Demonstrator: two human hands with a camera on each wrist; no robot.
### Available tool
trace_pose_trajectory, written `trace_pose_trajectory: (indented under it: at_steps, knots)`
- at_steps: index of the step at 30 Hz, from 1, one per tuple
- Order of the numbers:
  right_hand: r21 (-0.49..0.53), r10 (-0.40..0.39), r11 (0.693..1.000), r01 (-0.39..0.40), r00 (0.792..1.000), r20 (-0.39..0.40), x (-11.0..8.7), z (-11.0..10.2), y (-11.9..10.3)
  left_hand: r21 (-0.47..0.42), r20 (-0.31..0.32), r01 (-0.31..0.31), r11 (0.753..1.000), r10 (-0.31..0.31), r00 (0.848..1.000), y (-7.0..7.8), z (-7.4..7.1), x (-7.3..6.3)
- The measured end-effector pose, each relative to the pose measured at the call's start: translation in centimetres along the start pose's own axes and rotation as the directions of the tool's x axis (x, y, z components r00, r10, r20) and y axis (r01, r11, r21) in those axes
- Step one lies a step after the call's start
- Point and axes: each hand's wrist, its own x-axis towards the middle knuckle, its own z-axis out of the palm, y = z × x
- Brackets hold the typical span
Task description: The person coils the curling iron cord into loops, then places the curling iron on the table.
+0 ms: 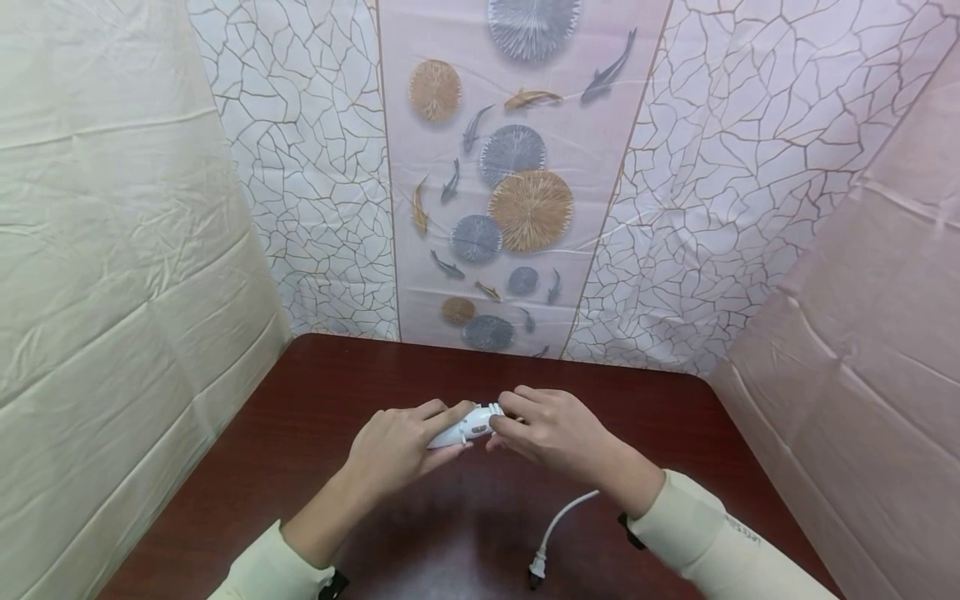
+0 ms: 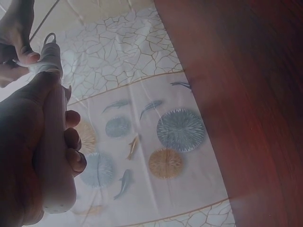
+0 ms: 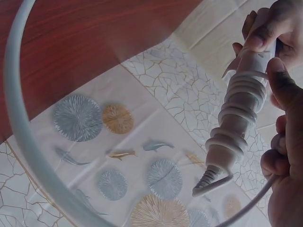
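A white corded hand appliance with a long rounded body (image 2: 56, 179) lies along my left hand (image 1: 393, 446), which grips it with the fingers wrapped round. Near its cord end, several turns of white cord (image 3: 242, 101) circle the narrower part, below a ribbed cord sleeve (image 3: 208, 177). My right hand (image 1: 551, 427) holds the cord beside these turns, its thumb and fingers curled on it. From there a loose length (image 3: 19, 109) swings wide in the right wrist view. In the head view the cord's two-pin plug (image 1: 537, 565) hangs below the hands. The appliance's exact kind is unclear.
A dark red-brown table (image 1: 337, 383) lies beneath the hands. Behind it hangs a patterned cloth (image 1: 487, 275) with fish and round motifs. Plain cream cloth (image 1: 112, 275) covers the left side, and similar cloth (image 1: 847, 375) covers the right.
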Motion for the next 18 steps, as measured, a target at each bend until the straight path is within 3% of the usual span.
trace_pose_trajectory:
  at_steps: [18]
  knots:
    - [0.113, -0.049, 0.993, 0.045, 0.998, 0.037, 1.2, -0.1, 0.0, -0.034, 0.022, -0.001, 0.999, 0.002, 1.000, 0.0, 0.1, -0.3]
